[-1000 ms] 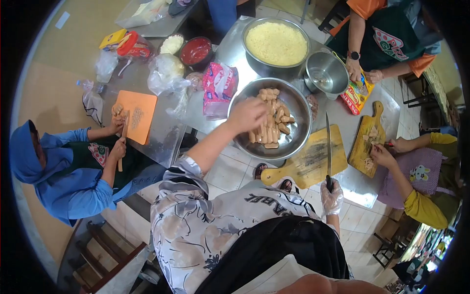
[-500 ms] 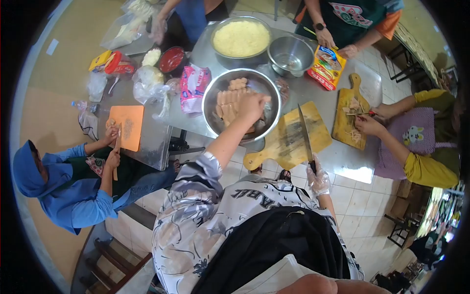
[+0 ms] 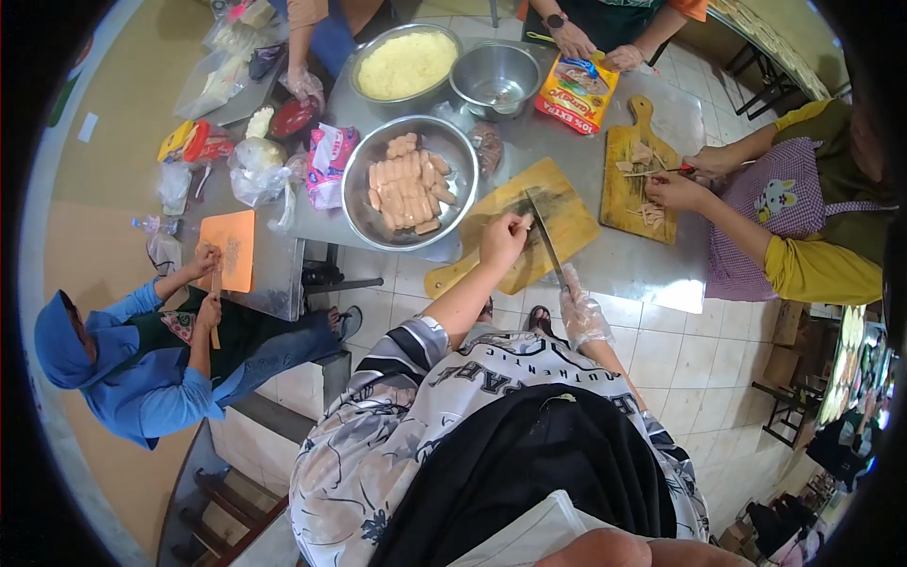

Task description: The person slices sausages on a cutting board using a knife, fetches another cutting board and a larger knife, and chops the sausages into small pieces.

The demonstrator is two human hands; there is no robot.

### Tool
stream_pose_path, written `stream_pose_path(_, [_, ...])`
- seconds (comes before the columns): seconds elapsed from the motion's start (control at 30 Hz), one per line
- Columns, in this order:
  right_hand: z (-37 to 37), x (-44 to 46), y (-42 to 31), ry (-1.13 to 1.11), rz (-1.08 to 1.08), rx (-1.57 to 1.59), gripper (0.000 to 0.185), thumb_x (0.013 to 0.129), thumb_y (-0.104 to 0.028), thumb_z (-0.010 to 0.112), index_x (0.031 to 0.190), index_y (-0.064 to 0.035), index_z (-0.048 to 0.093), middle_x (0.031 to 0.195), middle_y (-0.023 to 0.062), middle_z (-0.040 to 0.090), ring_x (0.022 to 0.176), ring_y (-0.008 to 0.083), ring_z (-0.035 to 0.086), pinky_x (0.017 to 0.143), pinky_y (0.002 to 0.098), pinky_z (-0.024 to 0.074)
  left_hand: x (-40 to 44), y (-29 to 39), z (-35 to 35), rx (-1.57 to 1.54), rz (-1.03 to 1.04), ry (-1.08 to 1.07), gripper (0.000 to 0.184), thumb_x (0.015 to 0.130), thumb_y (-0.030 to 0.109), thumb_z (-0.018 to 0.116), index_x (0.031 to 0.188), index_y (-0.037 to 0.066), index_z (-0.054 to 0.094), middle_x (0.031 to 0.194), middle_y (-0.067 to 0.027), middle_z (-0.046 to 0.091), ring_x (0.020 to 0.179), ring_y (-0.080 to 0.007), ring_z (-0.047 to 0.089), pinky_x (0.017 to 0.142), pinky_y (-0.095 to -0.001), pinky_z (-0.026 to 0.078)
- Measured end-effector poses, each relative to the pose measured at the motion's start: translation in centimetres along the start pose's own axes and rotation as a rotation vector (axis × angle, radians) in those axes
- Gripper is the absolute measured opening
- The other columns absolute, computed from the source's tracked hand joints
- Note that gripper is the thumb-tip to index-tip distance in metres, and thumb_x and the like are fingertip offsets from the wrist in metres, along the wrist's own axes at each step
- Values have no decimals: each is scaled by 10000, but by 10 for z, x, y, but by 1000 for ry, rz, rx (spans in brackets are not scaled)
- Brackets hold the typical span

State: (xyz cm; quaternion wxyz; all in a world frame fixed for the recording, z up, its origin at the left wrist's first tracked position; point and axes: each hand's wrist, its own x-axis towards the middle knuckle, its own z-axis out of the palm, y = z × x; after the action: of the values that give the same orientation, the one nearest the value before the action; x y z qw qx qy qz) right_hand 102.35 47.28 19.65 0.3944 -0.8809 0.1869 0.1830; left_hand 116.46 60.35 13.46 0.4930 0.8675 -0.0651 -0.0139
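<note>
My left hand, bare, hangs over a wooden cutting board with its fingers pinched together. Something small and pale may be at the fingertips, but I cannot make it out. My right hand, in a clear plastic glove, grips the handle of a large kitchen knife. The blade slants across the board, its tip near the far side, close to my left fingertips. Left of the board, a steel bowl holds many short sausages packed side by side.
Behind stand a basin of grated yellow food, an empty steel pot and a yellow mayonnaise pouch in a co-worker's hands. To the right, another person cuts on a wooden board. A person at left cuts near an orange board.
My left hand has moved from the sausage bowl rightward to the cutting board. The knife stays in my right hand. A co-worker's gloved hand now reaches the red bowl. The view has shifted.
</note>
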Motion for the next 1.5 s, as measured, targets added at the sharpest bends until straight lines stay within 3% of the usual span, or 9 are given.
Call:
stream_pose_path(0.13, [-4, -4, 11, -50, 26, -105, 457, 877, -202, 363, 1322, -144, 276, 886, 213, 584, 777, 334, 576, 694, 396, 430, -2, 1, 1, 95, -148, -34, 186, 713, 201, 642, 692, 21, 598, 622, -126, 605, 564, -241, 584, 547, -327, 451])
stream_pose_path(0.2, [1, -6, 12, -50, 18, -96, 459, 877, -202, 363, 1323, -148, 272, 890, 215, 582, 779, 338, 575, 695, 401, 429, -1, -9, 8, -151, -306, -50, 201, 697, 188, 662, 683, -3, 603, 606, -74, 612, 546, -137, 583, 507, -261, 452])
stream_pose_path(0.23, [2, -9, 15, -49, 14, -93, 460, 876, -202, 363, 1324, -149, 270, 892, 216, 582, 780, 340, 574, 695, 403, 429, 1, -23, 18, -150, -328, -23, 128, 684, 94, 648, 700, -18, 587, 645, -84, 610, 568, -130, 584, 498, -261, 471])
stream_pose_path(0.43, [11, -17, 30, -47, -7, -60, 465, 875, -201, 363, 1326, -158, 259, 903, 222, 576, 786, 351, 570, 698, 416, 426, -3, -8, 27, -476, -538, 95, 157, 688, -9, 617, 812, -32, 525, 746, -96, 565, 598, -161, 583, 514, -260, 507])
stream_pose_path(0.83, [18, -21, 49, -27, -40, -22, 478, 872, -201, 364, 1332, -177, 236, 926, 233, 566, 797, 374, 562, 703, 441, 420, -1, -26, 33, -434, -529, 31, 206, 664, 25, 615, 851, -23, 544, 720, -77, 577, 630, -145, 567, 557, -262, 471])
stream_pose_path(1.17, [33, 22, 15, -4, -96, -25, 489, 869, -201, 364, 1336, -193, 217, 945, 243, 557, 807, 394, 555, 708, 462, 416, -2, -25, 25, -424, -536, 9, 207, 641, 20, 639, 821, -42, 557, 725, -95, 603, 638, -146, 577, 586, -258, 476])
stream_pose_path(1.27, [38, 28, 10, -5, -107, -25, 493, 868, -201, 364, 1337, -197, 212, 951, 246, 555, 810, 400, 553, 709, 469, 414, -1, -21, 22, -408, -564, -57, 213, 682, -34, 581, 887, -57, 528, 781, -95, 579, 656, -143, 574, 571, -243, 479])
stream_pose_path(1.5, [36, 55, 10, 4, -123, -16, 502, 867, -200, 364, 1340, -208, 198, 964, 252, 549, 816, 413, 548, 712, 484, 411, -1, -16, 21, -429, -563, -49, 210, 625, 13, 646, 810, -36, 561, 721, -88, 602, 631, -143, 576, 593, -254, 477])
